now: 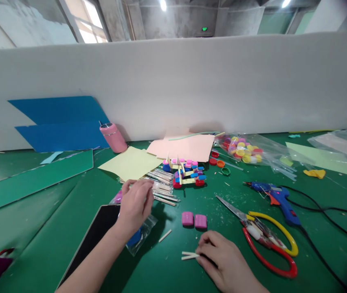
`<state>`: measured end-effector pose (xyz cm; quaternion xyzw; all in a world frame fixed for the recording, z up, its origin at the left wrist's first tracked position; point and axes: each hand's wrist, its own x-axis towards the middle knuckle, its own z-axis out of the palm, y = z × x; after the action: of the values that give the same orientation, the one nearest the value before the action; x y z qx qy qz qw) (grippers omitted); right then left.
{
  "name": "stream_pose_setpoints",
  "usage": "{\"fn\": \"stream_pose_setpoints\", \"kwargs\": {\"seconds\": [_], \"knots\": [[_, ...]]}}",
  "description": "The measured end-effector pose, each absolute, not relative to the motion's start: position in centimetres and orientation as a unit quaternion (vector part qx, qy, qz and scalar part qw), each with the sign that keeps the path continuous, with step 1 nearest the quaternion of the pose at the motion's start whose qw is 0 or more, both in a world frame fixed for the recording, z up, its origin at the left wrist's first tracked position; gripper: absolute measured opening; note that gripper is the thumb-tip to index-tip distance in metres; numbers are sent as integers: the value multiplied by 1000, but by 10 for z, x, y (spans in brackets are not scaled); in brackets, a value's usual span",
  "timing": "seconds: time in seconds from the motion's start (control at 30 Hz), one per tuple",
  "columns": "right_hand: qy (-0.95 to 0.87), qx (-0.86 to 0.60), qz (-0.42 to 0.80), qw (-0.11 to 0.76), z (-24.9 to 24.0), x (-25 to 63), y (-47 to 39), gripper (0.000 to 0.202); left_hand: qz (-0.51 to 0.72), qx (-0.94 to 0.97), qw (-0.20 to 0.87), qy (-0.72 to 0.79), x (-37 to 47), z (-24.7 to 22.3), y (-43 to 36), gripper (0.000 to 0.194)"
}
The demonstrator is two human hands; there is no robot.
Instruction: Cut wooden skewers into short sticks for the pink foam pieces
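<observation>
Between the thumb and fingers of my right hand (218, 258) are short wooden sticks (188, 255), their pale ends poking out to the left. My left hand (137, 201) is raised beside the plastic-wrapped bundles of sticks (163, 187); its fingers are curled together, and whatever may be in them is hidden. Two pink plastic pieces (187, 219) lie side by side beyond my right hand. One loose stick (165, 235) rests on the table between my hands. Farther back stand small models (188, 177) of sticks and coloured caps.
To the right lie large scissors (259, 232) and a blue glue gun (275, 197) with its black cable. A dark tablet-like slab (91, 236) and a plastic bag (143, 234) are under my left arm. Behind are coloured sheets (130, 162), a pink can (114, 137) and bagged caps (243, 148).
</observation>
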<state>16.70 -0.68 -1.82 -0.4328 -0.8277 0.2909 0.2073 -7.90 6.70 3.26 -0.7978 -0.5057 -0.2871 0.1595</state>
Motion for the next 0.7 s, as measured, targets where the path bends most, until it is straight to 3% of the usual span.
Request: {"fn": "stream_pose_setpoints", "kwargs": {"seconds": [0.2,0.33,0.4,0.5,0.57,0.7], "knots": [[-800,-428,326,268,-18,168,-6,25,-475,-751,141,-437,-69,68,45,33],[-769,-387,329,387,-17,170,-8,24,-422,-796,119,-417,-41,89,13,36],[-726,-369,359,457,-14,170,-10,26,-383,-819,68,-422,-23,85,2,33],[-644,-368,427,517,-5,166,-12,36,-283,-853,-118,-422,4,65,-6,21],[-620,-372,441,532,1,162,-11,28,-251,-835,-229,-432,15,51,-9,21],[-576,-390,445,564,5,161,-5,20,-274,-770,-327,-474,18,33,-17,20]]}}
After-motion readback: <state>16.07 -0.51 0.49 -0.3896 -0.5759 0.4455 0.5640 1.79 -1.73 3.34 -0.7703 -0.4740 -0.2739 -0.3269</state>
